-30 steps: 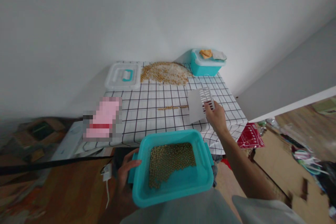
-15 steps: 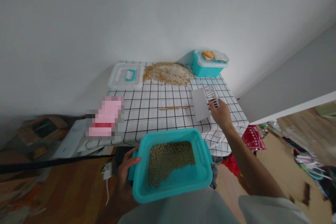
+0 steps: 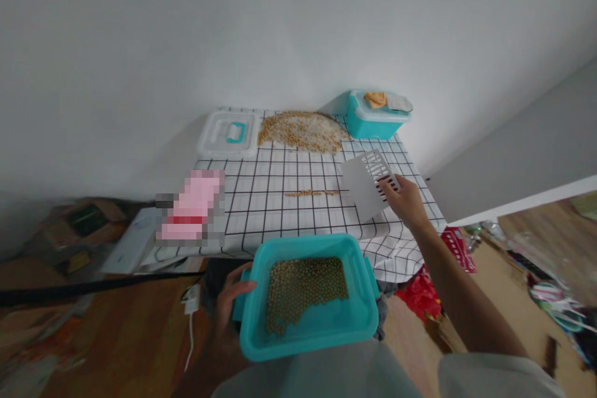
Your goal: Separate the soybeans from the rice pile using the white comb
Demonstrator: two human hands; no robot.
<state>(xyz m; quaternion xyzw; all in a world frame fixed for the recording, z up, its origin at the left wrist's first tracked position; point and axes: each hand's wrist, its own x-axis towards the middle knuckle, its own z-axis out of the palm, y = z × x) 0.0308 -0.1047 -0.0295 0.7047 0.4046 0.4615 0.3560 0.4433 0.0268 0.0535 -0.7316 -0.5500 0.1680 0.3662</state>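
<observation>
My left hand [image 3: 229, 306] grips the left side of a turquoise plastic tub [image 3: 305, 348], below the table's front edge. Round beans [image 3: 308, 289], tan to greenish, cover much of the tub's floor; its lower right part is bare. My right hand [image 3: 405, 201] is closed on the slotted end of a flat white scraper [image 3: 361, 189], tilted over the right side of the table. Left of the scraper runs a thin line of beans [image 3: 310, 193] on the cloth. Farther back lies a wide pile of beans mixed with white grains [image 3: 303, 132].
A black-and-white checked cloth [image 3: 261, 211] covers the table. A clear lid with a turquoise handle [image 3: 228, 135] lies at the back left, above a blurred pink item [image 3: 192, 205]. At the back right stands a lidded turquoise box [image 3: 375, 124] with cloths on top. A wall rises behind.
The scraper and my right hand have shifted slightly to the right, and the scraper has turned a little. The whole view has moved slightly. My left hand still holds the tub.
</observation>
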